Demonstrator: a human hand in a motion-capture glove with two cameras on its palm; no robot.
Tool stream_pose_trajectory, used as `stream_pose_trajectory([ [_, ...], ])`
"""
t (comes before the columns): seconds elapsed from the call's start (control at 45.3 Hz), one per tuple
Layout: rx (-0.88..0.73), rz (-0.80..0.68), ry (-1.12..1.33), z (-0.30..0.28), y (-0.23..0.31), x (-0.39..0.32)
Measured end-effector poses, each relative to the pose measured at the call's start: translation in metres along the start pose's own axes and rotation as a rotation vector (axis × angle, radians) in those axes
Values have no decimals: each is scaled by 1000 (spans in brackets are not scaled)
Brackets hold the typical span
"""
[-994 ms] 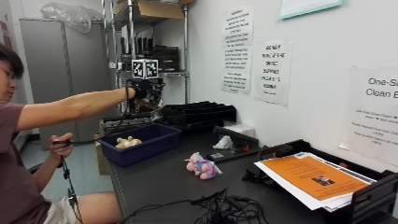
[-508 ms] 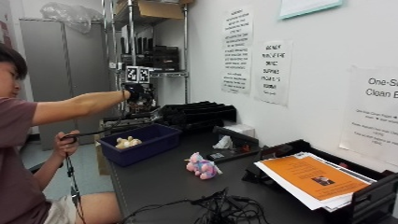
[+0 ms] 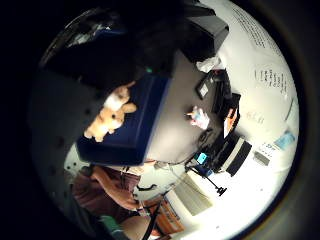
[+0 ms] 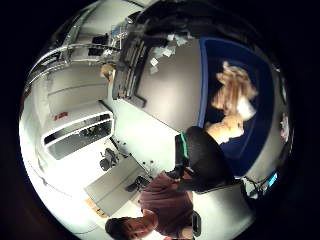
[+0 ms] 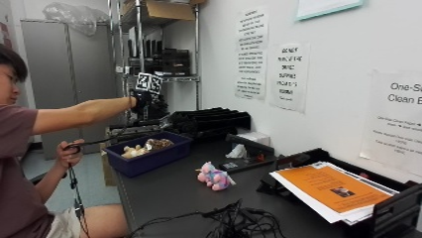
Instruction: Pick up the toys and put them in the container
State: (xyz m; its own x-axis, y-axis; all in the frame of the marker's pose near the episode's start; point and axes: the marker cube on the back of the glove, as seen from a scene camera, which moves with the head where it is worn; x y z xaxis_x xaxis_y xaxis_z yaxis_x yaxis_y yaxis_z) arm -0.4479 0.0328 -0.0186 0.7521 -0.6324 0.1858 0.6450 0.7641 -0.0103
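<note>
Blue bin [image 5: 141,161] w/ toys [image 5: 146,147]; grip [image 5: 142,101] above

Blue bin [image 4: 265,150] on dark grey table [image 4: 175,90]. Inside bin: two tan plush toys, one [image 4: 235,87] nearer the far end, other [image 4: 225,131] beside it, a white patch between them. Gloved right hand [image 4: 205,160] partly over bin's near wall. Scraps of white paper [image 4: 162,52] on table beyond bin. Black trays [image 4: 127,70] at table's far edge.
</note>
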Motion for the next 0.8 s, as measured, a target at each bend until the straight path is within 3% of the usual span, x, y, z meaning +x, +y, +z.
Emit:
stream_pose_trajectory([
  [0.11,77,18,-22,-13,1,4],
  [0.243,61,-34,50,-28,20,31],
  [0.442,37,162,134,-49,32,92],
  [0.795,74,373,111,-41,94,285],
])
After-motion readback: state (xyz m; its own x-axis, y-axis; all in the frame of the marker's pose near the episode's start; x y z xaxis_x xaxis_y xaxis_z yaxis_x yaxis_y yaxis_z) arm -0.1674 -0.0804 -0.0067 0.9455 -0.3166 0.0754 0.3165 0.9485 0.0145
